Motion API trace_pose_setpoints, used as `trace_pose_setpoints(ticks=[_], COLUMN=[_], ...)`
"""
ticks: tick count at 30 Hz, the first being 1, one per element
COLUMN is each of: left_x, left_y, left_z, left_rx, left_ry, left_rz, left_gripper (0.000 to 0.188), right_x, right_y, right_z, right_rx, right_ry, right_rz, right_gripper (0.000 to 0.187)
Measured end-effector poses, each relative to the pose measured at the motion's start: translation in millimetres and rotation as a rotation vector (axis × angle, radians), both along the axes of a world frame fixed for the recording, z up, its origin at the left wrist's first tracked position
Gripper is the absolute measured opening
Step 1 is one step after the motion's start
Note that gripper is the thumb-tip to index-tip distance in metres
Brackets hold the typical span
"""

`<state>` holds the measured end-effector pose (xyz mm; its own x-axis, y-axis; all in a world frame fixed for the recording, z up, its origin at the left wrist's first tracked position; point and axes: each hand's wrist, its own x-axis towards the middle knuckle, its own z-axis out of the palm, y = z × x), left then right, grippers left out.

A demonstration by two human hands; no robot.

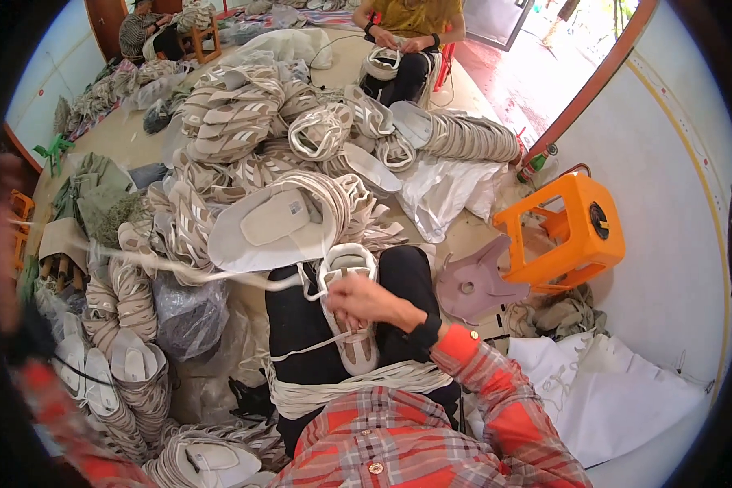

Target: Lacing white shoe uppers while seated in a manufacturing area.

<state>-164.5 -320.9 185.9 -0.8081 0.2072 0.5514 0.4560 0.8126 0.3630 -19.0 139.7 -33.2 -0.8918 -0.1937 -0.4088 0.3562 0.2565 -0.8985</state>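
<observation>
A beige and white shoe upper (358,355) lies lengthwise between my thighs, its opening away from me. My right hand (366,301) is closed over its lacing area, fingers bent and pinched on the upper; the fingertips are partly hidden. A pale shoelace (281,283) stretches from the upper's left side far out to the left, where it blurs. My left hand (10,244) is raised at the far left edge, smeared by motion, so its fingers cannot be made out. Another lace strand (307,349) trails left across my thigh. A bundle of white laces (366,389) lies across my lap.
Ahead rises a large heap of shoe uppers (236,114), with a big stacked bundle (272,220) just beyond my knees. More stacks (138,382) stand at left. To the right are an orange stool (561,232), a mauve plastic piece (472,281) and white sacks (610,390). A seated co-worker (415,32) handles an upper.
</observation>
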Motion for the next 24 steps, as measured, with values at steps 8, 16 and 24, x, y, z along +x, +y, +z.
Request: trace_pose_setpoints(ticks=[8,16,24], left_x=[142.7,126.9,116.9], left_y=[260.9,192.8,9.3], left_z=[-245.3,-134.4,-151.5], left_rx=[-0.357,0.07,0.13], left_ry=[-0.171,-1.185,-1.343], left_rz=[-0.86,-0.89,-0.325], left_gripper=[0.012,0.016,0.014], right_x=[-25.6,26.2,50.3], right_y=[14.4,-54.0,33.4], right_z=[26.5,37.1,61.1], right_rx=[-0.408,-0.101,0.076], right_ry=[0.041,0.552,0.313], right_rz=[-0.389,0.244,-0.005], right_gripper=[0.02,0.03,0.024])
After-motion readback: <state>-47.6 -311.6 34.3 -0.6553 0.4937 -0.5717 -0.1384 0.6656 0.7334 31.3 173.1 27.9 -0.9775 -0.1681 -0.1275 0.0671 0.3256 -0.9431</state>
